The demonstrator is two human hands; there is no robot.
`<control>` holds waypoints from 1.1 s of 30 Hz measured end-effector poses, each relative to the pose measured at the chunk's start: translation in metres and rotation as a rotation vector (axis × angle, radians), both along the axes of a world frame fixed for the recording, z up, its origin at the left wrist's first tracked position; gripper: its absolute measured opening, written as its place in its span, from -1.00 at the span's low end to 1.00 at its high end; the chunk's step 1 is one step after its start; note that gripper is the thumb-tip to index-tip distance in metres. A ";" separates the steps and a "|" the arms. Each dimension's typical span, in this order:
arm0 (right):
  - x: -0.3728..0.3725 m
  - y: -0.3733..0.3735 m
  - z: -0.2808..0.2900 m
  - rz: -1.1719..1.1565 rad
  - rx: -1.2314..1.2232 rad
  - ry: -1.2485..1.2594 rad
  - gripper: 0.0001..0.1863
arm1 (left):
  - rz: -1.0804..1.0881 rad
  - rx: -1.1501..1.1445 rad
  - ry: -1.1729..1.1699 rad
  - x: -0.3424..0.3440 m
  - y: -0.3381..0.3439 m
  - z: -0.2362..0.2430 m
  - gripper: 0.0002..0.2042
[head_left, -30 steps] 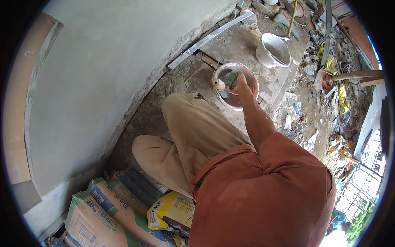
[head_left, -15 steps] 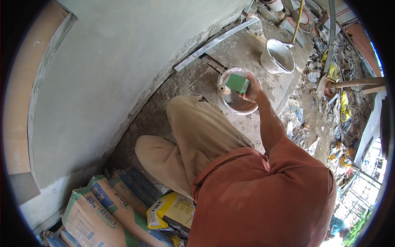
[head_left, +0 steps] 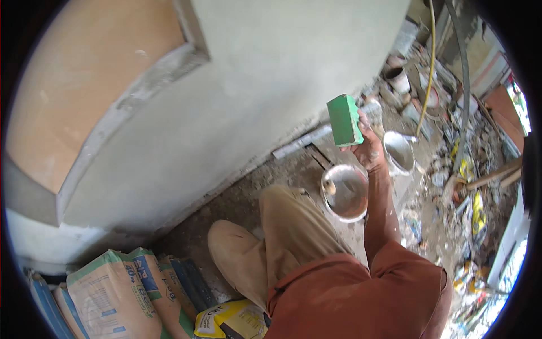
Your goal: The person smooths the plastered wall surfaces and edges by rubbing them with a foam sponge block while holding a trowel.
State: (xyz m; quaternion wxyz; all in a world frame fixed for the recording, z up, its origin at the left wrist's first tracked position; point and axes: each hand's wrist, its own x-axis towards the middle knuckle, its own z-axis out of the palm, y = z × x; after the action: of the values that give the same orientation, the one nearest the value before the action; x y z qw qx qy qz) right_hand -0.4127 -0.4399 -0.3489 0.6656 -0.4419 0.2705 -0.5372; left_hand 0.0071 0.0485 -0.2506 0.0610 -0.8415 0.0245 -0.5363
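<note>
My right hand [head_left: 368,141] is raised and closed around a green sponge [head_left: 343,121], a rectangular block with sharp edges. It is held up in front of the grey plastered wall [head_left: 265,73]. Below the hand, on the floor, stands a round bucket [head_left: 357,213] with a pale, mortar-smeared rim. A tool with a round, light handle end [head_left: 329,187] leans inside it, and its lower part cannot be made out. My left hand is out of the picture.
A white bucket [head_left: 399,151] stands beyond the round one. A straight metal bar [head_left: 302,141] lies along the wall's foot. Paper cement sacks [head_left: 113,294] and a yellow bag [head_left: 228,319] sit at lower left. Rubble and a yellow hose [head_left: 430,73] are on the right.
My right hand has lifted the green sponge up from over the bucket toward the wall. The view has tilted, so more of the wall and the orange-brown panel shows.
</note>
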 end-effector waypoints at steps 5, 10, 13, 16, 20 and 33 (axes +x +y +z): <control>0.094 -0.030 0.122 -0.318 -0.569 0.295 -0.24 | 0.018 -0.098 0.025 -0.014 0.039 -0.008 -0.62; 0.190 -0.044 0.226 -0.689 -1.157 0.395 -0.30 | 0.038 -0.143 0.034 -0.025 0.063 -0.010 -0.62; 0.220 -0.050 0.252 -0.843 -1.291 0.519 -0.32 | 0.092 -0.090 0.004 -0.034 0.049 0.001 -0.68; 0.231 -0.053 0.262 -0.938 -1.276 0.635 -0.32 | 0.121 -0.052 -0.011 -0.036 0.043 0.004 -0.72; 0.229 -0.061 0.267 -1.001 -1.198 0.668 -0.31 | 0.063 -0.129 0.035 -0.025 0.053 -0.010 -0.65; 0.237 -0.054 0.312 -0.998 -1.257 0.672 -0.35 | 0.095 0.048 -0.053 -0.031 0.044 0.006 -0.75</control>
State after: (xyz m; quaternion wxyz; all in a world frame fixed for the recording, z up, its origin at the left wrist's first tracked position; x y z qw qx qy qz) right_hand -0.1761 -0.4942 -0.0366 -0.1300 -0.6925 0.2680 -0.6571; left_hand -0.0236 0.0927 -0.2446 0.1073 -0.8254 -0.0044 -0.5543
